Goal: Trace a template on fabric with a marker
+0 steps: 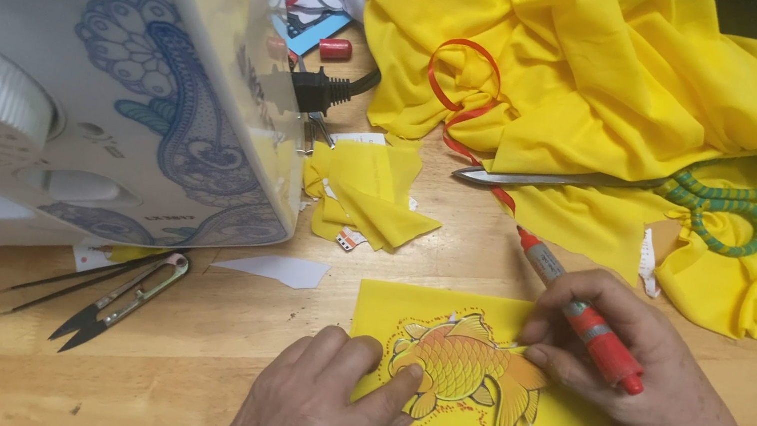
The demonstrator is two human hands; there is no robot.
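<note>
A big white sewing machine (88, 66) with blue swirls stands at the left of the wooden table (205, 348). A large heap of yellow cloth (642, 83) fills the top right. Big scissors (626, 186) with green wrapped handles lie on it, next to a red ribbon (460, 84). A small yellow scrap (367, 191) lies beside the machine.

At the near edge is a flat yellow cloth piece (465, 369). An orange paper fish (466, 364) lies on it. The left hand (317, 406) presses its fingers flat on the fish's head. The right hand (646, 377) touches the fish's back and grips a red pen (585, 317). Little thread snips (117, 298) lie to the left, untouched.
</note>
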